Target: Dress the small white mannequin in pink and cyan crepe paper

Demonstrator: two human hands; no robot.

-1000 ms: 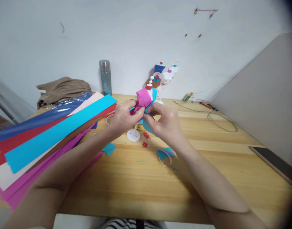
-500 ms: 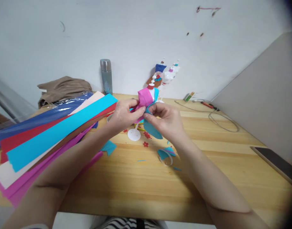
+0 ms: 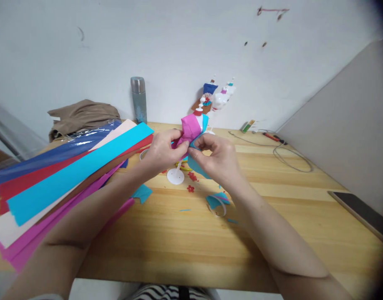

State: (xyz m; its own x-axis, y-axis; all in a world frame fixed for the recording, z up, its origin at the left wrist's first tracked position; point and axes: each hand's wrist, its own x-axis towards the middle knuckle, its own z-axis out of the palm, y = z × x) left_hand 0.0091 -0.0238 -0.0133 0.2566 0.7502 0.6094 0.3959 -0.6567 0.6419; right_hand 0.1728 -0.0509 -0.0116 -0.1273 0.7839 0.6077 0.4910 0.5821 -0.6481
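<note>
A small white dress form (image 3: 198,118) with a red neck band leans between my hands, its round base (image 3: 175,176) above the table. Magenta crepe paper (image 3: 190,126) wraps one side of its body. Turquoise crepe paper (image 3: 205,122) covers the other side. My left hand (image 3: 167,150) is closed around the form from the left, thumb pressing the magenta paper at the waist. From the right, my right hand (image 3: 217,155) pinches the turquoise paper between thumb and forefinger at the waist, partly hiding its loose lower end.
Crepe paper strips (image 3: 81,171) fan out at left, near brown cloth (image 3: 85,113) and a flask (image 3: 138,100). Dressed miniature forms (image 3: 221,100) stand behind. Red paper flowers (image 3: 190,188), a tape roll (image 3: 222,208) and turquoise scraps (image 3: 142,193) lie in front; a phone (image 3: 360,214) lies right.
The loose end of the turquoise paper has shifted up and shows less below my right hand. Both hands keep nearly the same place and grip.
</note>
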